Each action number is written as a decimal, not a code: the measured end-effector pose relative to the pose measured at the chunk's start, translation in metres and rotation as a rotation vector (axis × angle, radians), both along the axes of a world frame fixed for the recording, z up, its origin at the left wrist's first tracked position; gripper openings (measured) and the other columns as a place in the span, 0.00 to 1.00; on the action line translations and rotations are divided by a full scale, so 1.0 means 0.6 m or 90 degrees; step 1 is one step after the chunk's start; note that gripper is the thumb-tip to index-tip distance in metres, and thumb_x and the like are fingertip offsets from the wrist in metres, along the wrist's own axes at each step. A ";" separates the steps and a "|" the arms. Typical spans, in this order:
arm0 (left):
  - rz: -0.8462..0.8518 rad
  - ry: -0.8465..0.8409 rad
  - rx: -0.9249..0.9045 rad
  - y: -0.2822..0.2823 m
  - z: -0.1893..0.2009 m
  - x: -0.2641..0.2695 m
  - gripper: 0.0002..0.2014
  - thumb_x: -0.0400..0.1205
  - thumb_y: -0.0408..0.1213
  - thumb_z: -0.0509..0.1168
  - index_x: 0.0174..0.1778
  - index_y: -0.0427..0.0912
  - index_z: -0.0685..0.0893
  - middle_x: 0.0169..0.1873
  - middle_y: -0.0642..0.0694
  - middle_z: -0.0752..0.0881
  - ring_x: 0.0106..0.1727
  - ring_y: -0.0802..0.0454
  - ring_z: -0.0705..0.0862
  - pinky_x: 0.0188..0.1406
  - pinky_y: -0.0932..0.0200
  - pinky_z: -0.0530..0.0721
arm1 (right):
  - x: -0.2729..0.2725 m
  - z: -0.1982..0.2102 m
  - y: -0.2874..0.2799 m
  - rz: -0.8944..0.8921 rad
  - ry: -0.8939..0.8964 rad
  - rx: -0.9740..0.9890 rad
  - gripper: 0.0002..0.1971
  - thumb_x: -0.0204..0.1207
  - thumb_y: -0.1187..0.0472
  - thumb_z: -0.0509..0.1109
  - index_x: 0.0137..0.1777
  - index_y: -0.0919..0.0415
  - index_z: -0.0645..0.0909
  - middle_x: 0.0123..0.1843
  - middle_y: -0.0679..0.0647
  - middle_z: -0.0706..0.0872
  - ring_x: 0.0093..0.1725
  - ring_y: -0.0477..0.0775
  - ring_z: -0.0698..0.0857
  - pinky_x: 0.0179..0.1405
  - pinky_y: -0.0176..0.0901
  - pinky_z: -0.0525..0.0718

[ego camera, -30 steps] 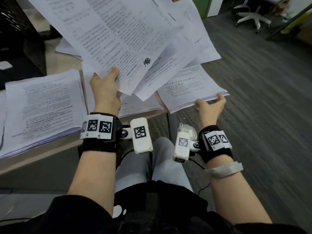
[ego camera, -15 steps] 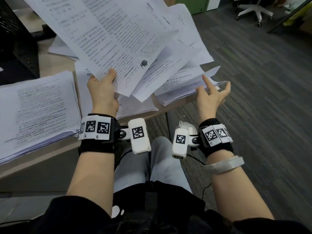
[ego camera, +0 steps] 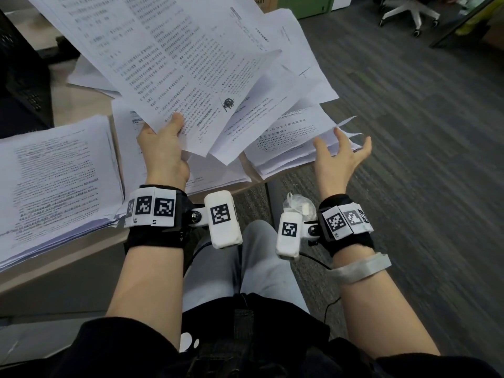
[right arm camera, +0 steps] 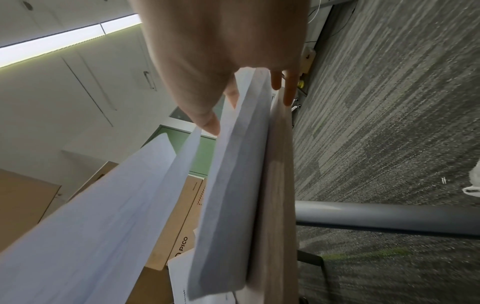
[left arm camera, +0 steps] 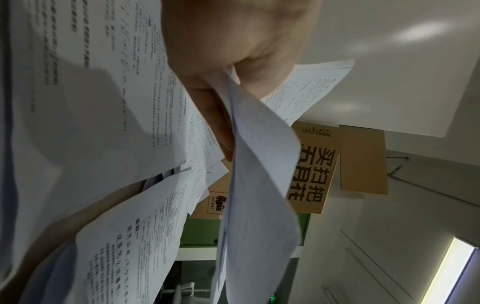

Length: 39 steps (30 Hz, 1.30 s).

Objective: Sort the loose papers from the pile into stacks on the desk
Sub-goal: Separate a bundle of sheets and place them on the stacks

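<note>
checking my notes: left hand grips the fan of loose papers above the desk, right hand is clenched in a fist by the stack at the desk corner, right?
Not quite. The left hand does grip the fan of loose papers above the desk, but the right hand is no fist: the head view shows its fingers spread open by the stack at the desk corner.

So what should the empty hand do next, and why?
Probably close the right hand on the stack overhanging the desk corner. Its fingers are spread at that edge, gripping nothing, while the left hand holds the fanned sheets.
</note>
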<state>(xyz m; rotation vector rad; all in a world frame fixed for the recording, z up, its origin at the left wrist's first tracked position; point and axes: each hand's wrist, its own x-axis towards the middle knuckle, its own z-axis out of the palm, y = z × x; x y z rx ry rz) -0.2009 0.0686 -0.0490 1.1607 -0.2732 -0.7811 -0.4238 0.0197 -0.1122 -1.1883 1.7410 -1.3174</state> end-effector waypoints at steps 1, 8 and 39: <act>0.003 0.002 0.003 -0.001 -0.001 0.001 0.08 0.80 0.25 0.66 0.48 0.43 0.81 0.51 0.46 0.88 0.57 0.46 0.87 0.51 0.53 0.89 | 0.000 0.001 0.000 0.000 -0.011 -0.006 0.25 0.73 0.54 0.73 0.70 0.57 0.78 0.83 0.58 0.40 0.83 0.57 0.53 0.80 0.57 0.64; 0.010 0.011 0.013 -0.002 0.001 0.003 0.08 0.80 0.24 0.66 0.48 0.42 0.80 0.55 0.42 0.87 0.58 0.46 0.87 0.54 0.51 0.89 | 0.006 0.018 -0.006 0.028 0.057 0.010 0.34 0.65 0.40 0.78 0.71 0.49 0.78 0.84 0.53 0.39 0.80 0.60 0.51 0.77 0.53 0.62; 0.142 0.051 -0.077 0.077 0.054 0.051 0.09 0.78 0.22 0.65 0.43 0.41 0.81 0.52 0.37 0.88 0.56 0.41 0.87 0.56 0.37 0.86 | 0.026 0.108 0.022 -0.099 -0.543 -0.092 0.11 0.66 0.80 0.61 0.32 0.64 0.76 0.36 0.56 0.81 0.36 0.55 0.79 0.39 0.47 0.80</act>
